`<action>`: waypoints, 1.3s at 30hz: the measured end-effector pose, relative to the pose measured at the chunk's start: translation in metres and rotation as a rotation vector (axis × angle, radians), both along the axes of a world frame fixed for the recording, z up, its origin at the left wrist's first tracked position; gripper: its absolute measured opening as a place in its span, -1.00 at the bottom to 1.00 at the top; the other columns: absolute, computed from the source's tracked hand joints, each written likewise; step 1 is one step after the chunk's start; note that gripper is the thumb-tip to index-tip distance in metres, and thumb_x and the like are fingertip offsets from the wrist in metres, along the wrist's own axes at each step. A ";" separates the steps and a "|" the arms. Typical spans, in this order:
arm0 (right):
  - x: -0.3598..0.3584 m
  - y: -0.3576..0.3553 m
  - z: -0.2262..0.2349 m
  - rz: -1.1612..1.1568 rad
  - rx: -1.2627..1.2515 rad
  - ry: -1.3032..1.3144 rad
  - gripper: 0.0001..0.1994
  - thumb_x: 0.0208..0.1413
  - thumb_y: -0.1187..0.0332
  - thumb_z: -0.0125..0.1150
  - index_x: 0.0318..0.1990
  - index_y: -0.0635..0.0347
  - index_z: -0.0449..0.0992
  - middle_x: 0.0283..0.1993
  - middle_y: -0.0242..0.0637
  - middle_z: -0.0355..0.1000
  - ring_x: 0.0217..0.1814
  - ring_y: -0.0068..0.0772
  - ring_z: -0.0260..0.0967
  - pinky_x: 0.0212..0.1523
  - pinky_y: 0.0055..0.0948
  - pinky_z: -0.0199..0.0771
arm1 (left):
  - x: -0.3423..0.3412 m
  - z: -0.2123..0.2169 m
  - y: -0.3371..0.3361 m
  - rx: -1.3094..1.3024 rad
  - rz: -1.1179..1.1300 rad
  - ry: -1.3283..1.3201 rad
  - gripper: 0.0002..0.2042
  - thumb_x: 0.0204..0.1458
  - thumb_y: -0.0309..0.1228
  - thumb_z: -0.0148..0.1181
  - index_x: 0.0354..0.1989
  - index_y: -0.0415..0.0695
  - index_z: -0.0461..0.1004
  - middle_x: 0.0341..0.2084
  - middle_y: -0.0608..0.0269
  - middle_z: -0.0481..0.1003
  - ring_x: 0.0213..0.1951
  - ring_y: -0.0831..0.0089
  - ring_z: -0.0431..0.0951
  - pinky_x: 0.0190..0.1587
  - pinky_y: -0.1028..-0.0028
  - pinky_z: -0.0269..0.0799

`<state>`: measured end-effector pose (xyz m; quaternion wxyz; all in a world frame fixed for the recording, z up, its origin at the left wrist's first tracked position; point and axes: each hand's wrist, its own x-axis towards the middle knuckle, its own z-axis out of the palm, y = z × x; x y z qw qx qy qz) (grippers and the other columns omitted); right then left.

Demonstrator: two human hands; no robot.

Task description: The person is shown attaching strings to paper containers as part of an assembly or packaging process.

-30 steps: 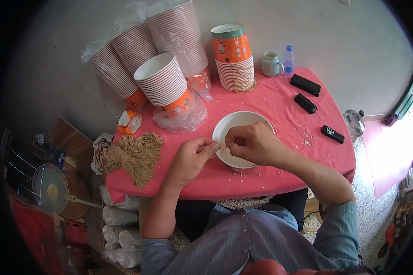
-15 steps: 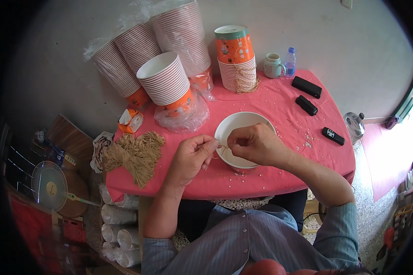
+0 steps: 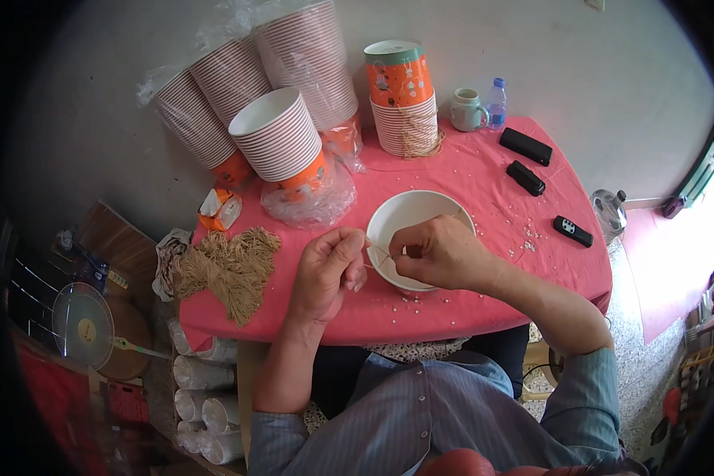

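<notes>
A thin tan string [image 3: 379, 251] runs between my two hands, over the near left rim of a white paper bucket [image 3: 390, 209]. My left hand [image 3: 325, 268] pinches one part of the string between thumb and forefinger, its other fingers curled. Just to the right, my right hand [image 3: 446, 254] pinches the string too, its back turned up and covering part of the bucket's mouth. Whether the string forms a knot or a loop is too small to tell. A heap of the same tan strings [image 3: 232, 274] lies on the table left of my left hand.
Stacks of paper buckets [image 3: 274, 135], some in clear plastic, rise at the back left. Another bucket stack [image 3: 405, 119] has strings draped on it. A mug [image 3: 466, 111], a bottle [image 3: 496, 105], a remote [image 3: 573, 231] and black cases [image 3: 526, 147] sit rightward. Small white beads [image 3: 523, 238] lie scattered.
My hands have drawn slightly apart, and more of the string shows between the fingertips. The whole view has shifted a little.
</notes>
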<state>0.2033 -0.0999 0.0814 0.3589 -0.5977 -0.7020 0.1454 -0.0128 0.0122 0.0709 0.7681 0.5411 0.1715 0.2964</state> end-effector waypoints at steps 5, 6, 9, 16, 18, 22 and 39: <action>0.004 0.002 0.000 -0.043 0.027 -0.044 -0.89 0.09 0.36 0.36 -0.26 0.14 0.70 -0.47 -0.20 0.59 -0.43 -0.19 0.61 -0.33 -0.19 0.55 | -0.008 -0.012 0.001 -0.002 -0.006 -0.053 -0.82 0.48 -0.29 0.22 -0.10 -0.14 0.56 -0.59 0.47 0.36 -0.56 0.67 0.34 -0.45 0.54 0.32; 0.006 0.004 -0.001 -0.060 0.030 -0.065 -0.88 0.10 0.36 0.36 -0.25 0.16 0.69 -0.45 -0.16 0.59 -0.41 -0.17 0.62 -0.33 -0.19 0.55 | -0.009 -0.016 0.001 -0.002 -0.010 -0.053 -0.82 0.48 -0.29 0.22 -0.10 -0.14 0.56 -0.59 0.47 0.36 -0.56 0.67 0.34 -0.45 0.54 0.32; 0.018 0.013 -0.010 -0.086 0.055 -0.049 -0.85 0.19 0.39 0.34 -0.12 0.18 0.67 -0.44 -0.23 0.56 -0.41 -0.33 0.59 -0.33 -0.28 0.54 | -0.016 -0.031 0.004 0.037 0.096 -0.003 -0.81 0.48 -0.29 0.22 -0.10 -0.16 0.58 -0.55 0.46 0.42 -0.53 0.65 0.39 -0.43 0.54 0.36; 0.035 0.007 0.025 0.128 -0.256 0.492 -0.75 0.38 0.50 0.24 0.16 0.18 0.61 -0.40 -0.49 0.43 -0.30 -0.67 0.49 -0.27 -0.52 0.56 | -0.020 -0.033 0.003 0.450 0.369 0.254 -0.80 0.46 -0.36 0.23 -0.04 -0.27 0.65 -0.27 0.28 0.62 -0.31 0.55 0.59 -0.24 0.51 0.50; 0.035 0.009 0.028 0.136 -0.244 0.512 -0.75 0.39 0.52 0.22 0.16 0.19 0.61 -0.38 -0.49 0.45 -0.27 -0.67 0.50 -0.26 -0.52 0.56 | -0.008 -0.017 -0.006 0.652 0.451 0.270 -0.82 0.42 -0.40 0.26 -0.02 -0.28 0.65 -0.21 0.21 0.65 -0.23 0.47 0.64 -0.16 0.48 0.53; 0.031 0.013 0.033 0.181 -0.214 0.559 -0.76 0.40 0.56 0.18 0.15 0.23 0.61 -0.33 -0.47 0.52 -0.22 -0.67 0.52 -0.23 -0.53 0.58 | 0.022 -0.002 -0.021 1.172 0.501 0.215 -0.81 0.21 -0.50 0.40 -0.03 -0.23 0.67 -0.12 0.01 0.68 -0.07 0.07 0.69 0.03 0.21 0.55; 0.086 0.008 0.013 -0.047 0.212 1.047 -0.88 0.42 0.49 0.22 0.03 0.16 0.57 -0.25 -0.45 0.52 -0.25 -0.58 0.59 -0.19 -0.53 0.56 | 0.012 -0.031 -0.029 1.020 0.529 0.221 -0.92 0.22 -0.57 0.37 -0.17 -0.27 0.63 -0.04 0.00 0.66 0.01 0.10 0.70 0.11 0.24 0.59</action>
